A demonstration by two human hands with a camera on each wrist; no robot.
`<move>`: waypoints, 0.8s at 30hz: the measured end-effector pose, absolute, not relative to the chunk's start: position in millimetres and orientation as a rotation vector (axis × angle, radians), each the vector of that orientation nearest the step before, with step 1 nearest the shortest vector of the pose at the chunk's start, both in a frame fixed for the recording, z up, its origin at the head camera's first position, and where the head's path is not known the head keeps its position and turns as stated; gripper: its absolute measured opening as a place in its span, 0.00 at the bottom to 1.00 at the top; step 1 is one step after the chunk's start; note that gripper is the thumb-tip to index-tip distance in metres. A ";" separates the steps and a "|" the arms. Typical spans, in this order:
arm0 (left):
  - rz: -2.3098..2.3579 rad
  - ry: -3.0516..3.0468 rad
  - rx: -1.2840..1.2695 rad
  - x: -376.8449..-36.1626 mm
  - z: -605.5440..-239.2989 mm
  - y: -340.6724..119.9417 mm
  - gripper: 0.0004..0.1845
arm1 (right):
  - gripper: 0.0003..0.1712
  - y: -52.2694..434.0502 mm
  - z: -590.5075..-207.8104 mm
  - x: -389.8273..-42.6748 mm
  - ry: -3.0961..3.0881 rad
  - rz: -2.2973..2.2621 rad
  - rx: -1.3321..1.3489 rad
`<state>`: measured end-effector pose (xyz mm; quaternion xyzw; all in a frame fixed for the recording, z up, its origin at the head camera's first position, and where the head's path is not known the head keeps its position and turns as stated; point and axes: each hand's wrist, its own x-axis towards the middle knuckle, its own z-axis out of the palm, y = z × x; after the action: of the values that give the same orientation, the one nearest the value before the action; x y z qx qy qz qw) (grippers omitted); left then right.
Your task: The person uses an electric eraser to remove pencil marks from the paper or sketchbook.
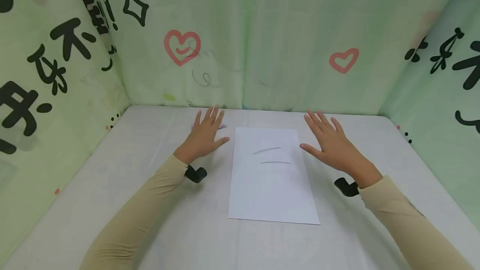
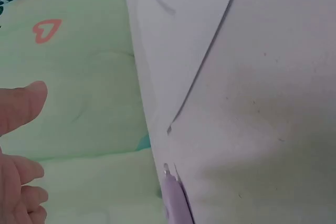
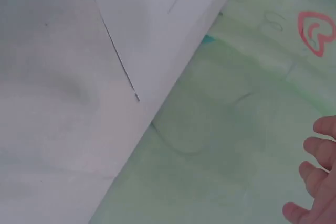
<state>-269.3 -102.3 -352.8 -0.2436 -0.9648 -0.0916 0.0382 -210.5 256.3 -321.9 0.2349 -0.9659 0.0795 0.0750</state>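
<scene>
Between hands: paper, long axis front-back.

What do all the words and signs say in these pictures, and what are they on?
"不" and "!": black, on the green curtain at the left.
Other black characters on the curtain: cut off or folded, unreadable.
Red hearts and a black diamond outline: signs on the curtain, not words.
White paper: two grey strokes, no words.
Both hands hold nothing.

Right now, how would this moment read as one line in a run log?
left hand: open, by pen | right hand: open, right of paper | paper: flat on table, two pencil strokes
</scene>
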 end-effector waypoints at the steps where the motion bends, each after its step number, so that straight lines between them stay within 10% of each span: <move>1: -0.274 -2.955 -0.758 -270.5 -354.0 -104.0 0.43 | 0.46 255.4 -324.6 -208.1 -2.873 0.224 0.750; 24: -0.233 -2.865 -0.884 -303.5 -380.7 -140.3 0.30 | 0.27 229.0 -382.1 -160.3 -2.534 0.017 1.451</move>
<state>-303.5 -140.3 -380.7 -0.2934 -0.9505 -0.0774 0.0670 -160.3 229.0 -382.1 0.4938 -0.8625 0.0058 0.1105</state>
